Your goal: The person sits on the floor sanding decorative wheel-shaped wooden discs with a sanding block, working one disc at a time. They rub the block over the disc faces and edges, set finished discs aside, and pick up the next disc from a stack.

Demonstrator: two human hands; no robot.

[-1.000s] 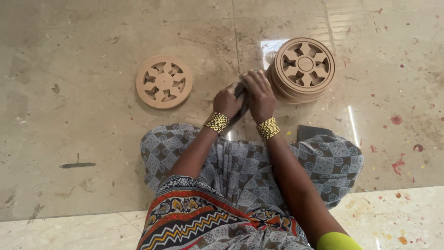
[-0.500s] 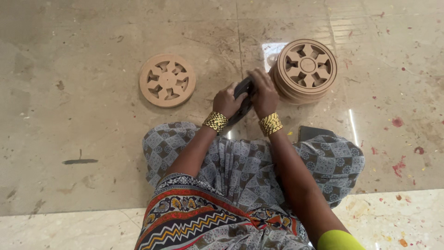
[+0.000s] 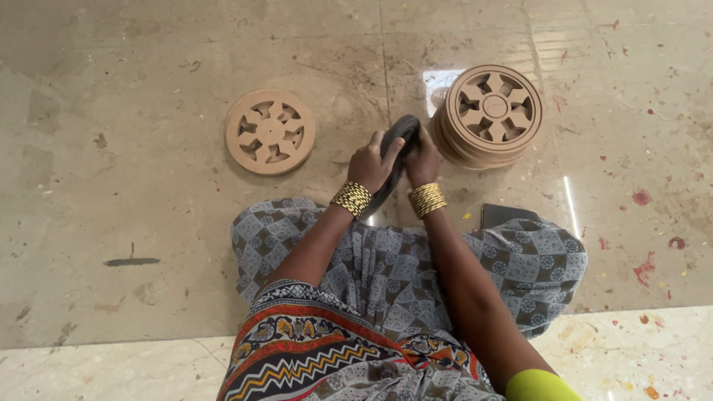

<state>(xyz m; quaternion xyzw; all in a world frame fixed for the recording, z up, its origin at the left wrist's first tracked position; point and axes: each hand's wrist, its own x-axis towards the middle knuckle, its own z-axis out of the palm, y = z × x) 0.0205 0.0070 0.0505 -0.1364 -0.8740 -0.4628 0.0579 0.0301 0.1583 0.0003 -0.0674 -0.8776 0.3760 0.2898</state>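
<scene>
Dark disc (image 3: 401,137) between both hands, wooden wheels (image 3: 494,115) beside

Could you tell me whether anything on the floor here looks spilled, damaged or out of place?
The polished floor carries reddish paint-like spots on its right side and a dark smear on its left. One carved disc lies apart from the stack of discs. Both hands grip a dark object; nothing looks broken.

Floor (image 3: 111,89) open across upper left and far right of frame. Obstacles: single cut-out disc (image 3: 270,131) left of centre; stacked discs (image 3: 490,115) right of centre, narrow gap between.
</scene>
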